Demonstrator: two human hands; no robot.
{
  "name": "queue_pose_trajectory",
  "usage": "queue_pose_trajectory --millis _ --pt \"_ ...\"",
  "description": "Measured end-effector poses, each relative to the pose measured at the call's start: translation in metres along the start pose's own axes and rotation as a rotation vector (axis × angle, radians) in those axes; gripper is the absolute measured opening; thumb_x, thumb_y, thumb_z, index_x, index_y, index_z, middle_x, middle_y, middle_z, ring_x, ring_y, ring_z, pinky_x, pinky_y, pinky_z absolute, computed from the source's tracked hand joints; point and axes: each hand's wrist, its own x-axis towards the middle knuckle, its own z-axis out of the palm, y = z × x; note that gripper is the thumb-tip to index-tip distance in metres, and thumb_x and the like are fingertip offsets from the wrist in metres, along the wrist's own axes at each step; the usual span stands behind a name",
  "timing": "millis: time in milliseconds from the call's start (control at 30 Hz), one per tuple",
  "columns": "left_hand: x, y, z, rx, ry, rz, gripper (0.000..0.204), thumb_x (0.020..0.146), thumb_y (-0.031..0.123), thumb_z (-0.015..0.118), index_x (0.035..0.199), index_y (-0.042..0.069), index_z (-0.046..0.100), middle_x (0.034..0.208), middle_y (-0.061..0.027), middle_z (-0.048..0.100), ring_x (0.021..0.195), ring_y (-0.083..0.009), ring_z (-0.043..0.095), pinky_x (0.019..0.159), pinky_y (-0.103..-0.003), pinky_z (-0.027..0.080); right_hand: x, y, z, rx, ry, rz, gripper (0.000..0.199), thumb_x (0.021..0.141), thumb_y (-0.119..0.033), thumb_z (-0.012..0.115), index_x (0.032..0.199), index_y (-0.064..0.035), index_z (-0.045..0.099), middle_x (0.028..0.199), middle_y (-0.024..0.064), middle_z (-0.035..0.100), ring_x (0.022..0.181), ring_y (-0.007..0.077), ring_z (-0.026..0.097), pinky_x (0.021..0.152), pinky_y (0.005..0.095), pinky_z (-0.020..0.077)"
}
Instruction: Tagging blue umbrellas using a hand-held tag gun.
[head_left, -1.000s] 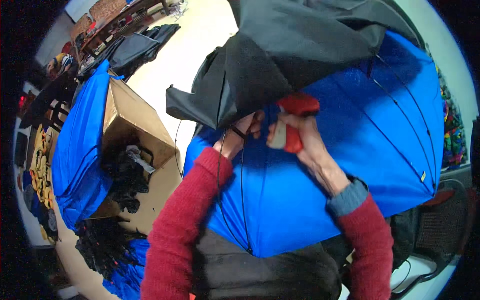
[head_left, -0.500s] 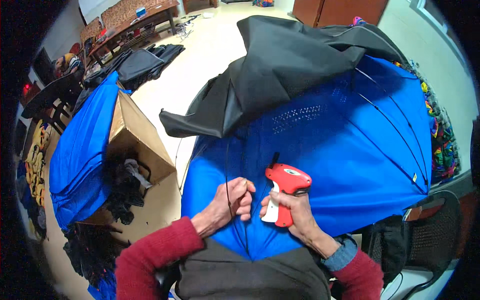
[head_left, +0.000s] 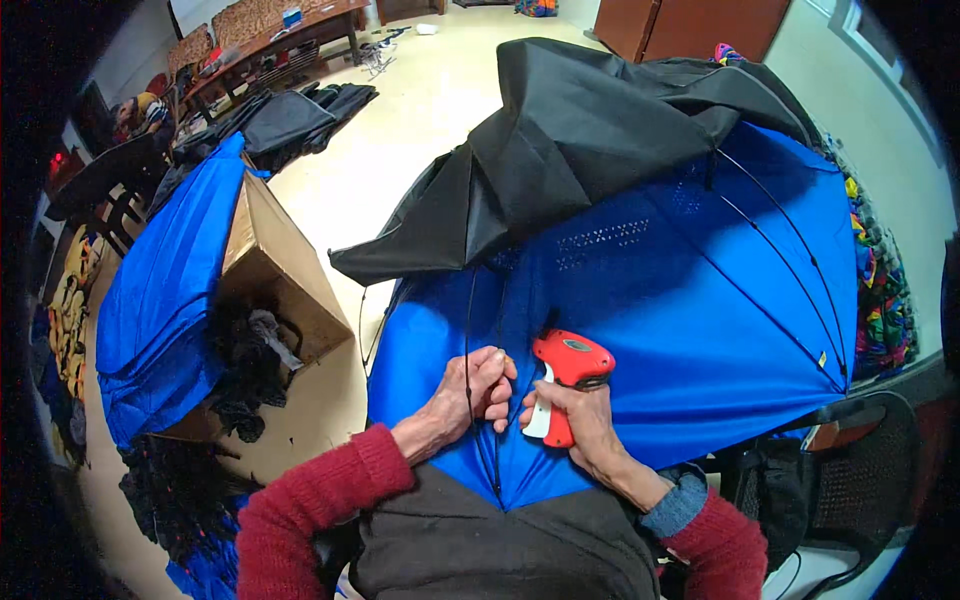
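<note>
A large blue umbrella canopy (head_left: 700, 330) lies spread inside up before me, its thin black ribs (head_left: 775, 235) showing. My left hand (head_left: 475, 390) is closed near the canopy's close corner, its fingers pinched round a rib; another rib crosses over the back of this hand. My right hand (head_left: 585, 420) grips a red and white tagging gun (head_left: 573, 352), with fingers wrapped round the white trigger. The gun's dark tip points away from me, just right of my left fingers. Black fabric (head_left: 590, 140) covers the far part of the blue canopy.
To the left, a cardboard box (head_left: 285, 260) holds dark items, with folded blue fabric (head_left: 165, 300) draped over its side. A black chair (head_left: 865, 480) stands at the lower right. Colourful bundles (head_left: 885, 290) line the right wall. Farther back are black fabric (head_left: 290, 120) and a wooden bench (head_left: 270, 45).
The tagging gun and my right hand have shifted slightly left, closer to my left hand. My left hand has risen a little, still closed. The whole view has moved slightly.
</note>
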Motion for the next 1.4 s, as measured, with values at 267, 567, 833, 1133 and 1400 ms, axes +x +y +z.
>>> queue_pose_trajectory --millis 267,567,833,1133,1400 --pt "-0.003 0.003 0.0 0.02 -0.006 0.005 0.029 0.092 0.034 0.042 0.084 0.006 0.045 0.055 -0.0005 0.038 0.042 -0.0095 0.036 0.04 -0.028 0.043 -0.004 -0.002 0.002 -0.024 0.047 0.014 0.017 0.077 -0.008 0.058 0.09 0.0005 0.052 0.071 0.0114 0.06 0.057 0.0198 0.061 0.053 0.0307 0.0513" --pt "0.0 0.002 0.0 0.082 0.034 -0.011 0.03 0.094 0.033 0.039 0.084 0.006 0.044 0.055 0.0 0.037 0.042 -0.0091 0.034 0.04 -0.027 0.041 -0.006 -0.001 0.004 0.059 -0.02 0.089 0.022 0.078 -0.009 0.057 0.096 0.0013 0.049 0.073 0.0132 0.06 0.059 0.022 0.061 0.056 0.0336 0.0526" --pt "0.001 0.003 0.0 0.18 0.022 -0.018 0.031 0.094 0.033 0.036 0.083 0.006 0.043 0.054 0.0011 0.034 0.041 -0.0086 0.032 0.039 -0.026 0.04 0.0 -0.014 -0.009 0.255 -0.291 0.23 0.028 0.08 -0.013 0.055 0.102 0.0028 0.046 0.079 0.016 0.06 0.067 0.025 0.062 0.064 0.0387 0.0528" --pt "-0.001 0.004 -0.001 0.191 0.049 -0.053 0.03 0.095 0.033 0.035 0.082 0.007 0.042 0.053 0.0021 0.033 0.04 -0.0081 0.032 0.038 -0.026 0.039 0.004 -0.012 -0.008 0.277 -0.304 0.257 0.028 0.08 -0.014 0.055 0.101 0.0017 0.047 0.077 0.0156 0.06 0.067 0.0255 0.062 0.064 0.0392 0.053" --pt "-0.002 0.003 0.0 0.217 0.001 -0.064 0.029 0.095 0.034 0.033 0.082 0.009 0.041 0.054 0.0029 0.035 0.041 -0.0077 0.035 0.039 -0.025 0.039 0.006 0.0 -0.007 0.168 -0.248 0.14 0.022 0.078 -0.01 0.057 0.096 0.0006 0.049 0.073 0.0112 0.059 0.059 0.0199 0.06 0.055 0.0333 0.0514"
